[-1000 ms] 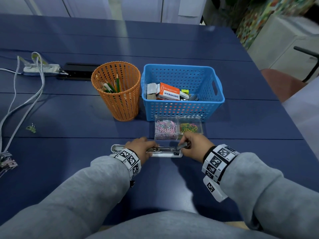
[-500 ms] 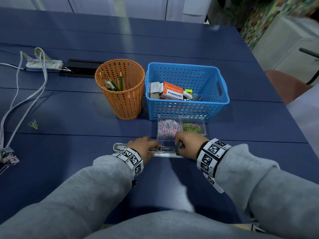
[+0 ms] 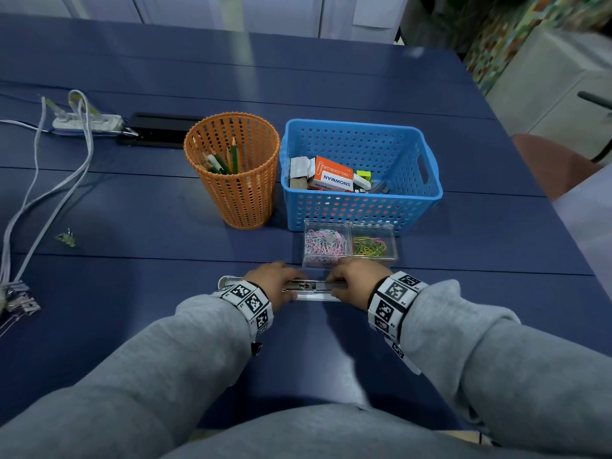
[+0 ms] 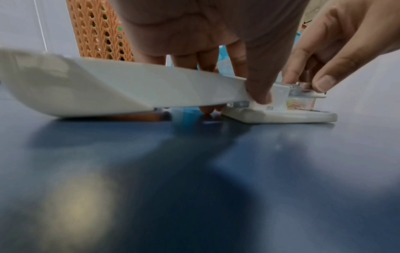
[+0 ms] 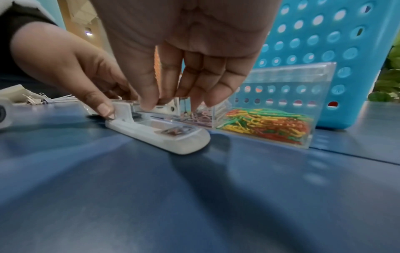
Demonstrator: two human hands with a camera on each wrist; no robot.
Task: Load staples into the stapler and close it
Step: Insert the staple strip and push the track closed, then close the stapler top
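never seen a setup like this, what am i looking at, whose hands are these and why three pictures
No machine here: a person with cameras on the head and both wrists. The wide picture looks down from the head; the other two look along each hand. On the blue table stand an orange pencil cup, a blue basket of small boxes and a clear paperclip box. The stapler lies folded open, its top flat to the left. The left hand holds it by the hinge, and the right hand has its fingertips down on the metal staple rail.
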